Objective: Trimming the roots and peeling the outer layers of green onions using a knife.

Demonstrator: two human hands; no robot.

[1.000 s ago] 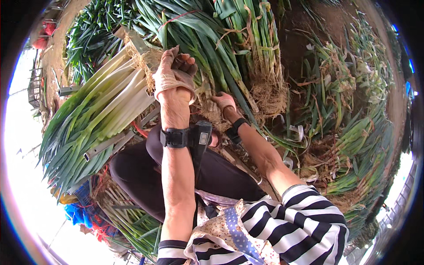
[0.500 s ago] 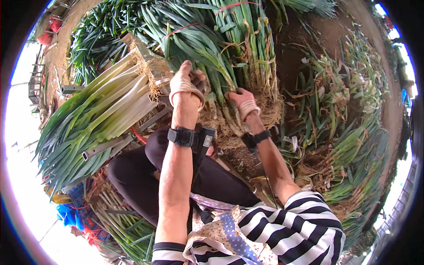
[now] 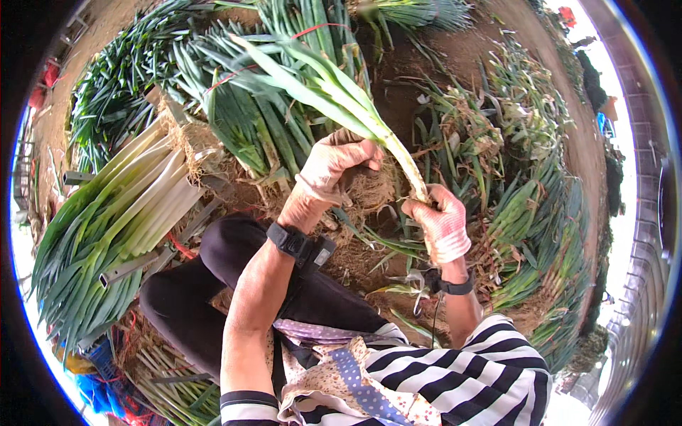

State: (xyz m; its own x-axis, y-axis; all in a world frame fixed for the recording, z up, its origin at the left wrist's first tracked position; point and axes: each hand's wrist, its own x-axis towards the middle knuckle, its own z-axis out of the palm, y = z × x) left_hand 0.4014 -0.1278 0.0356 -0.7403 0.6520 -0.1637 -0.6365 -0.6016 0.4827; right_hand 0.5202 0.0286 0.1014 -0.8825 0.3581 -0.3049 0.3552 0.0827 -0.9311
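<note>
Compared with half a second ago, a single leek point(image 3: 369, 117) is now lying across the space between both hands, raised above the pile. The right hand point(image 3: 439, 220) is no longer reaching down beside the bundles; it is standing nearer and farther right, clamping the leek's pale lower end between thumb and fingers. The left hand point(image 3: 341, 165) is curling its fingers against the upper stalk; whether they are closing on it cannot be told. The view is also shifting, so the white leeks point(image 3: 145, 188) are appearing farther left.

The leek's root end is disappearing into the right hand. Its far leaf tips are blurring against the bundle point(image 3: 241, 131) behind. The left forearm is covering part of the trousers point(image 3: 188, 298), and the lens rim is cutting off a blue bag point(image 3: 99, 394) at the near left.

The leek is tapering from a firm, rounded white stalk into flat, strap-like green leaves. Fibrous brown roots point(image 3: 373, 192) are hanging beyond the hands. Ribbed cloth is covering both palms. A thin red tie point(image 3: 320, 26) is binding the far leaves. Limp, tangled leeks are covering the soil at right.
</note>
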